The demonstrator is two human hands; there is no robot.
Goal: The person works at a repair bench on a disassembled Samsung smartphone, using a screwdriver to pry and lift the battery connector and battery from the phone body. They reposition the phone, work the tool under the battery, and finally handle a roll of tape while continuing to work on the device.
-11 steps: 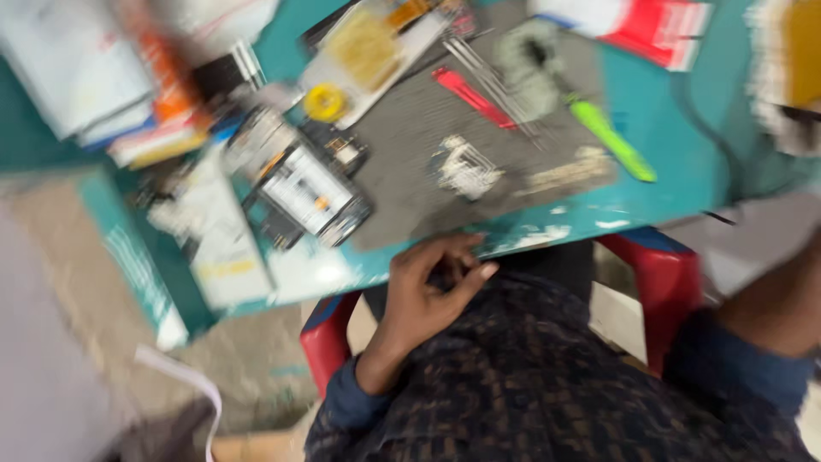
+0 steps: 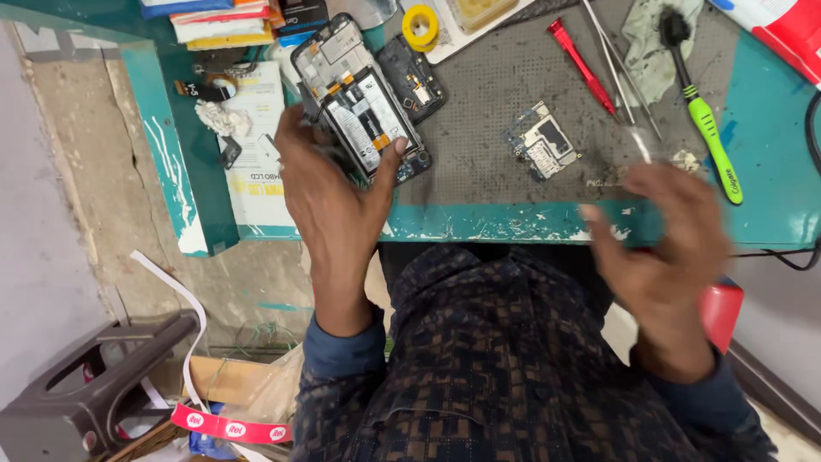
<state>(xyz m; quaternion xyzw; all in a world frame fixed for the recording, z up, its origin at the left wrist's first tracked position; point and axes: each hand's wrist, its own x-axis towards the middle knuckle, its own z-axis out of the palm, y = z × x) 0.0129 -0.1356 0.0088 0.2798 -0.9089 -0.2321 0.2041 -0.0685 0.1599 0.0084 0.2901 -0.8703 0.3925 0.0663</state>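
My left hand rests at the near edge of the grey work mat, thumb and fingers around the lower end of an opened phone whose battery and inner frame are exposed. My right hand, blurred by motion, hovers over the table's front edge with thin tweezers pinched in its fingers. A small circuit board lies on the mat between both hands. A second black phone part sits just behind the opened phone.
A red screwdriver, metal picks, a green-handled brush and a cloth lie at the mat's back right. Yellow tape roll, stacked boxes and a white packet sit left. A dark stool stands on the floor.
My left hand has come up from my lap onto the opened phone. My right hand has risen into view at the table's edge. The view has shifted and sharpened.
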